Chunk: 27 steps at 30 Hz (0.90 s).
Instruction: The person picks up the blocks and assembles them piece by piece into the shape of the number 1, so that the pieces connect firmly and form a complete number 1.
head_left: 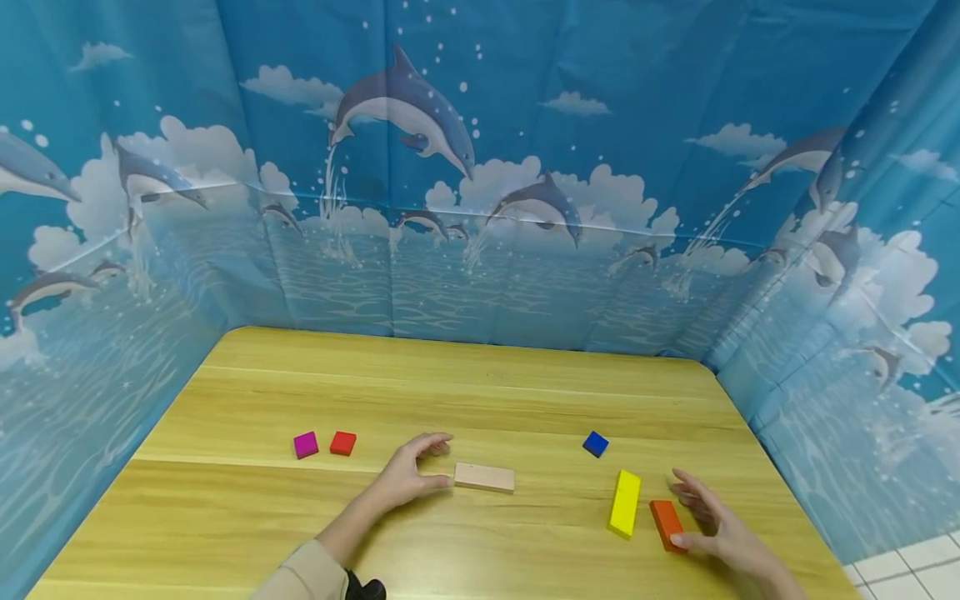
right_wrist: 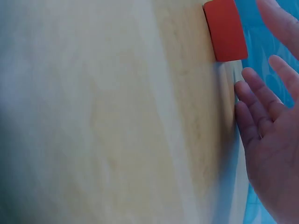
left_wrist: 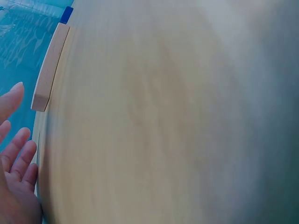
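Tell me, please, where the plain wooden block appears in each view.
Head: the plain wooden block lies below centre, beside the left hand.
Left wrist: upper left, the blue block just beyond it.
Right wrist: not in it.
Shared landmark: the blue curtain, visible in all three.

Smooth bare-wood block [head_left: 484,477], glossy table [head_left: 480,392]

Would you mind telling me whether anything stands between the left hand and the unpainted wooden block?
Nothing visible does: the left hand is open just left of the unpainted wooden block, and the red square block lies on the hand's other side.
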Each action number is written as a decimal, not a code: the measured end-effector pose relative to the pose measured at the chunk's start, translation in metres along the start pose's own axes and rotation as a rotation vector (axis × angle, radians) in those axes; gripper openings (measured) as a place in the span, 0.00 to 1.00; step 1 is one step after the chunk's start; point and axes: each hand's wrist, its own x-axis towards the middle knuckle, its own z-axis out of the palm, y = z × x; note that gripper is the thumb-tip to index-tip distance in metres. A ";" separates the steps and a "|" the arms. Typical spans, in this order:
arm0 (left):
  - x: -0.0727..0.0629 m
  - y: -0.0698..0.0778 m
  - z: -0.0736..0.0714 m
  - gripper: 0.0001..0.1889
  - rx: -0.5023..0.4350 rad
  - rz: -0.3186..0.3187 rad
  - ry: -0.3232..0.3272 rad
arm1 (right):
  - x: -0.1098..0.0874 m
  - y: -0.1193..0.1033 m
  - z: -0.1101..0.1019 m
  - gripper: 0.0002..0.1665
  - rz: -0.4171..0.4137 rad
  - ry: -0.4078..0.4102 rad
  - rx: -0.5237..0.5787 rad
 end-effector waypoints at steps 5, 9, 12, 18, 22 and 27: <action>0.003 0.000 0.004 0.33 0.004 0.010 -0.010 | -0.002 0.005 0.001 0.43 -0.019 -0.024 0.052; 0.004 0.000 0.006 0.33 0.029 0.023 -0.015 | -0.003 0.008 0.002 0.40 -0.039 -0.071 0.139; 0.005 0.000 0.007 0.32 0.057 0.023 -0.019 | -0.003 0.009 0.003 0.39 -0.054 -0.085 0.179; 0.006 0.000 0.009 0.32 0.077 -0.013 -0.033 | -0.004 0.007 0.000 0.41 0.069 -0.190 0.246; 0.005 0.000 0.008 0.29 0.110 -0.010 -0.050 | -0.003 0.008 -0.004 0.42 0.111 -0.260 0.268; 0.005 0.001 0.008 0.27 0.141 -0.004 -0.065 | -0.004 0.012 -0.005 0.40 0.011 -0.283 0.252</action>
